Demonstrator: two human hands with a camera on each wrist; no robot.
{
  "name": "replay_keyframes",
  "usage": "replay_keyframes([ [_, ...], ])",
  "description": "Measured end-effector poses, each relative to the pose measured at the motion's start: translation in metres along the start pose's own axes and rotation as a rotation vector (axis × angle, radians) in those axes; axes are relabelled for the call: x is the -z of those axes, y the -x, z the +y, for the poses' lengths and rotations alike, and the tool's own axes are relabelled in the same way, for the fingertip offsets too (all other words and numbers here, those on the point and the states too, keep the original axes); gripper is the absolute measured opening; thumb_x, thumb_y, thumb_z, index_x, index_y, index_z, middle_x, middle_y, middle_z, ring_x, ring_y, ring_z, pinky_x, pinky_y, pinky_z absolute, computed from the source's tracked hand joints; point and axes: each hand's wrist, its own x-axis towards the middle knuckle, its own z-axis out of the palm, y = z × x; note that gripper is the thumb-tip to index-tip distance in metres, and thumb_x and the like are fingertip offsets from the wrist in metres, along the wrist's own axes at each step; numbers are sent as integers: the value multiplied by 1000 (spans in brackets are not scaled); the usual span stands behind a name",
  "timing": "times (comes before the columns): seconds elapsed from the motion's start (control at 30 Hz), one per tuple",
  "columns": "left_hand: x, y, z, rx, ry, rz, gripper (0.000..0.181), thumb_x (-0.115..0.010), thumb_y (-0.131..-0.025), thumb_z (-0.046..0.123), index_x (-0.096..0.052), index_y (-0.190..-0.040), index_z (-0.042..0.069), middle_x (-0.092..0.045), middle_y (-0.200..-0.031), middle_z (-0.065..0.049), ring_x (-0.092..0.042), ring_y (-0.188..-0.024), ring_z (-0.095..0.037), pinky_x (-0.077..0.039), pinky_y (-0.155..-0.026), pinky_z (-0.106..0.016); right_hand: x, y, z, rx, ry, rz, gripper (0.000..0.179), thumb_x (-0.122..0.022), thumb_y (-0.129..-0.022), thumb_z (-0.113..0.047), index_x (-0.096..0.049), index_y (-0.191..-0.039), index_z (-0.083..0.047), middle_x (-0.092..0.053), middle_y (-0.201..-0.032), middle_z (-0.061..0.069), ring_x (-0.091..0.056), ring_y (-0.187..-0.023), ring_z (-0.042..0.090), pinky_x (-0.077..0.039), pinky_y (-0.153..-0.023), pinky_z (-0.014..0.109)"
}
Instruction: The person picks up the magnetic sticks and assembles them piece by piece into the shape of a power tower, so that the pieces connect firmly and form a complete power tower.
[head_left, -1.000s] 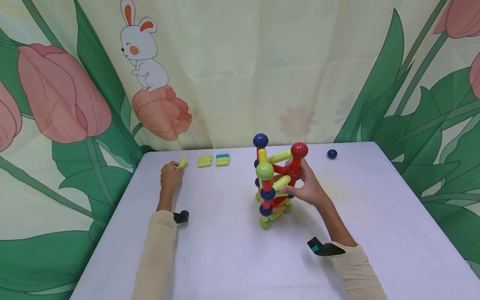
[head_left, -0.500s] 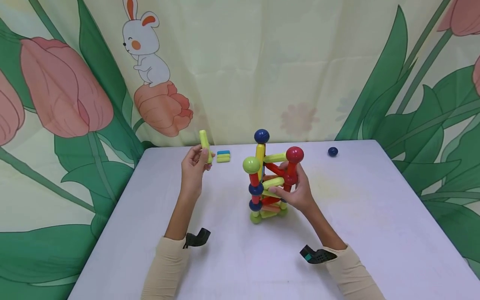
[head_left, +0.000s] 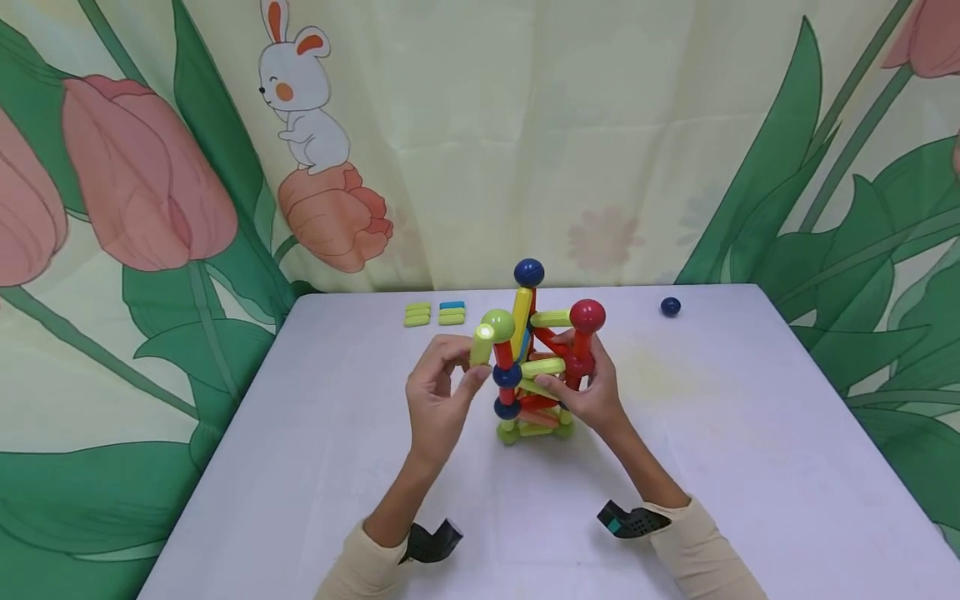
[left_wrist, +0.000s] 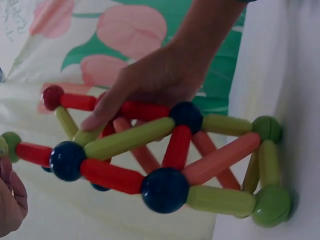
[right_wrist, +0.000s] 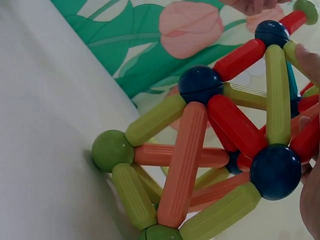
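Note:
My left hand [head_left: 437,408] pinches a light green magnetic stick [head_left: 482,347] between thumb and fingers. One end of the stick points up, close against the green ball [head_left: 498,323] on top of the tower's left column; whether they touch, I cannot tell. The tower of magnetic sticks and balls [head_left: 507,376] stands upright on the table. My right hand [head_left: 597,398] grips its right side around the red sticks below the red ball [head_left: 587,315]. In the left wrist view, the right thumb [left_wrist: 102,112] presses on a light green stick.
Several green sticks [head_left: 417,320], and more with a blue stick [head_left: 452,305] on top, lie at the back of the white table [head_left: 315,417]. A loose dark blue ball [head_left: 671,307] sits at the back right. A printed curtain [head_left: 465,167] hangs behind.
My left hand has carried the light green stick from the table's far left across to the tower's top left. My right hand keeps its grip; the tower has shifted slightly left.

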Motion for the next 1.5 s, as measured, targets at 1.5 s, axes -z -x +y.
replay_keyframes([
  [1.5,-48,20,-17,-142,-651,-29,32,-76,-86,20,-69,-112,3,-36,-144,-20,-54,-124,-32,-55,-92,-37,1,2,21,178,50,24,67,-81,-74,-5,-45,-131,2,-62,-122,11,-61,-115,8,-53,-90,21],
])
